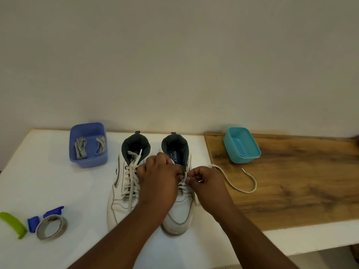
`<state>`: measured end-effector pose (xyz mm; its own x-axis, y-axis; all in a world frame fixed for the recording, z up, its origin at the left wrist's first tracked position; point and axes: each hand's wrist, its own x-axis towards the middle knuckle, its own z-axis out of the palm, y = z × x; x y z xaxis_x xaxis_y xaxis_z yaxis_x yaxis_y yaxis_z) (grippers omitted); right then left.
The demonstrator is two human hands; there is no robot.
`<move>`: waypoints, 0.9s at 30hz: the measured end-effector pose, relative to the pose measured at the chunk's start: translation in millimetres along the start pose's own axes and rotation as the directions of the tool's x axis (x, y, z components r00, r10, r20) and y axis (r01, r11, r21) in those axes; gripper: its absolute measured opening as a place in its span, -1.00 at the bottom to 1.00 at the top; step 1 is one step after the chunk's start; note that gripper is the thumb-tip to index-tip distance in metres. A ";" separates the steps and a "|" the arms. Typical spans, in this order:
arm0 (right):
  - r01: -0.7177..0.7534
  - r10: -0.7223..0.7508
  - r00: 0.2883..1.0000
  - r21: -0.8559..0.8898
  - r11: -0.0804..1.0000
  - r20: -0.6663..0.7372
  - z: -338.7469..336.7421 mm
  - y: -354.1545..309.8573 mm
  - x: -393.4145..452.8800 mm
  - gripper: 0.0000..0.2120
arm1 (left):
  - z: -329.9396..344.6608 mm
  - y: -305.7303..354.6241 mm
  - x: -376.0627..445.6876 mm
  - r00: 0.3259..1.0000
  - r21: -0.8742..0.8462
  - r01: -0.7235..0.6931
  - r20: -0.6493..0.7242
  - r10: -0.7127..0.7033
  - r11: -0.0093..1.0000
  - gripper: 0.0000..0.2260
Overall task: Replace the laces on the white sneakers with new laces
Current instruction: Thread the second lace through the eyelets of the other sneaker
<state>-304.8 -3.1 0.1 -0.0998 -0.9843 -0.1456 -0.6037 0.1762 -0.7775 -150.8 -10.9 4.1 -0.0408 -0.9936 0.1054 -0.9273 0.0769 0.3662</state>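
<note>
While the lace (pixel 234 180) of the right sneaker (pixel 179 202) was pinched at the upper eyelets by the curled fingers of the right hand (pixel 204 183), the left hand (pixel 160 177) was held clenched over the tongue, though whether a strand was gripped by it could not be told. One free end of the lace was seen trailing across onto the wooden board (pixel 291 181), short of the teal tub (pixel 241 145). A snag was judged likely if the lace were pulled sideways instead of along the eyelet row, and the shoe could be dragged or tipped unless it was steadied. The loose end might also be swept off the board by a forearm. The left sneaker (pixel 126 183), touching its partner, was seen fully laced and untouched. New laces (pixel 80 148) were seen bundled in the purple tub (pixel 88 145) behind it, reachable only past the left arm. A tape roll (pixel 52 227), a blue object (pixel 45 215) and a green object (pixel 13 224) were noted on the white table (pixel 58 181), well apart from the work and obstructing nothing.
</note>
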 end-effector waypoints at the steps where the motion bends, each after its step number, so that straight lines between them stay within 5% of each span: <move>1: -0.008 0.008 1.000 0.016 1.000 0.002 -0.4 0.1 -0.6 -0.91 | -1.4 -1.0 1.3 1.000 0.001 -0.016 0.024 0.016 1.000 -0.83; 17: -0.034 0.031 0.997 0.033 0.999 0.074 3.6 5.2 2.4 -0.87 | -11.5 -5.0 5.9 0.987 0.022 -0.076 0.144 0.072 0.997 -0.83; 27: -0.063 0.055 0.994 0.078 0.995 0.092 -2.5 -2.0 0.5 -0.94 | -5.4 -5.4 3.1 1.000 -0.063 -0.019 0.013 0.020 0.998 -0.87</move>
<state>-305.6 -4.0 3.0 -0.0598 -0.9679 -0.2442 -0.5329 0.2378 -0.8121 -143.9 -14.0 7.4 -0.0639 -0.9929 0.1001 -0.9013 0.1005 0.4214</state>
